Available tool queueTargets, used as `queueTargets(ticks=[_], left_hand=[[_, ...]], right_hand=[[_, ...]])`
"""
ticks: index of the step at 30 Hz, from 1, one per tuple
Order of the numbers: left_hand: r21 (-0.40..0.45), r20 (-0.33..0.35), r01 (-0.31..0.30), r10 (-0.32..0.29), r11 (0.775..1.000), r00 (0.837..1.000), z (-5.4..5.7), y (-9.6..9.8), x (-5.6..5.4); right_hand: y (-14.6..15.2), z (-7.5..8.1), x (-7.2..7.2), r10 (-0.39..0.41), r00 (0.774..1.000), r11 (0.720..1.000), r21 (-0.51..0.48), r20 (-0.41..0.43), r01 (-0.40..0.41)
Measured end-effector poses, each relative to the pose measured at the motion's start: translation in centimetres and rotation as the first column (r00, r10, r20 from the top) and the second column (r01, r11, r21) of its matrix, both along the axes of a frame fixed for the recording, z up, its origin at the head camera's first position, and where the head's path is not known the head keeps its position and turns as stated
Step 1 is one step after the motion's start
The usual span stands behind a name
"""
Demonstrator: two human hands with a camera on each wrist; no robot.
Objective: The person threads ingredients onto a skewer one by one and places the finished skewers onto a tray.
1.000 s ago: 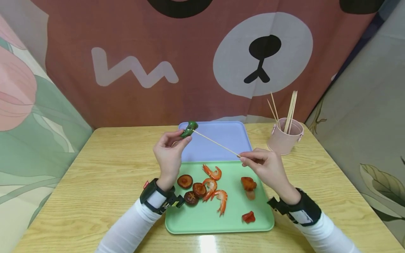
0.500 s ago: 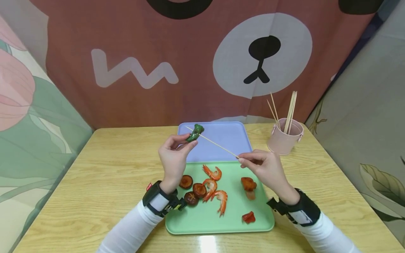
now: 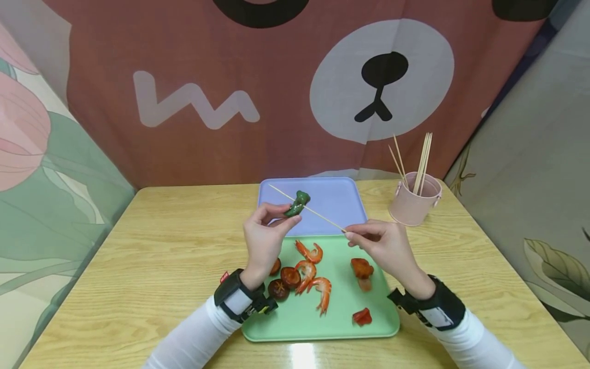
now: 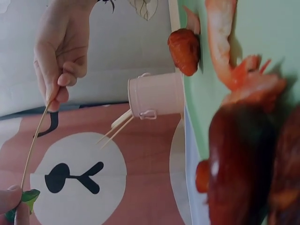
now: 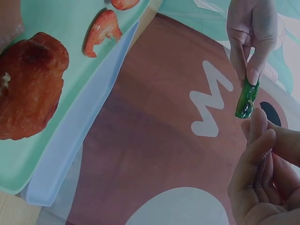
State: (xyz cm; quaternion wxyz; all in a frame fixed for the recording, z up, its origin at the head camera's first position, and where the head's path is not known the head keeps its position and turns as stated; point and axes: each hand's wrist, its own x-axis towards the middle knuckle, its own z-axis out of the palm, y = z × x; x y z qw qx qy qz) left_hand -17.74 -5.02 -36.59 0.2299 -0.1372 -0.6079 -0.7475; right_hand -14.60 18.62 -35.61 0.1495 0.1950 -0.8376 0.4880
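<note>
In the head view my left hand (image 3: 266, 237) pinches a glossy green pepper piece (image 3: 298, 203) between thumb and fingers. A thin wooden skewer (image 3: 322, 217) runs through the pepper, its pointed end sticking out well past it on the upper left. My right hand (image 3: 381, 243) pinches the skewer's other end. Both hands are raised over the trays. In the left wrist view the skewer (image 4: 33, 145) slants from the right hand down to the pepper (image 4: 31, 197). The right wrist view shows the pepper (image 5: 246, 99) in the left hand's fingertips, close to the right hand's fingers.
A green tray (image 3: 341, 328) holds several shrimp (image 3: 322, 292) and mushrooms (image 3: 290, 277), a browned meat piece (image 3: 362, 268) and a red pepper piece (image 3: 362, 316). Behind it lies a blue tray (image 3: 332, 189). A pink bucket (image 3: 412, 205) of skewers stands at the back right.
My left hand has moved right and down with the pepper, sliding it along the skewer toward my right hand. The skewer's tip now sticks out beyond the pepper. The right hand has barely moved.
</note>
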Motion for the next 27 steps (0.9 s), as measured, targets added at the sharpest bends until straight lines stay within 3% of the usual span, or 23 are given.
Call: queueTargets(ticks=[17, 27], left_hand=[[-0.074, 0.049, 0.097, -0.094, 0.992, 0.994, -0.7, 1.3, 1.4], [-0.122, 0.076, 0.109, -0.101, 0.986, 0.992, -1.2, 1.7, 1.8]], right_hand=[[-0.4, 0.0, 0.5, 0.011, 1.000, 0.999, 0.043, -0.024, -0.010], [-0.6, 0.1, 0.7, 0.019, 0.999, 0.999, 0.051, -0.030, -0.017]])
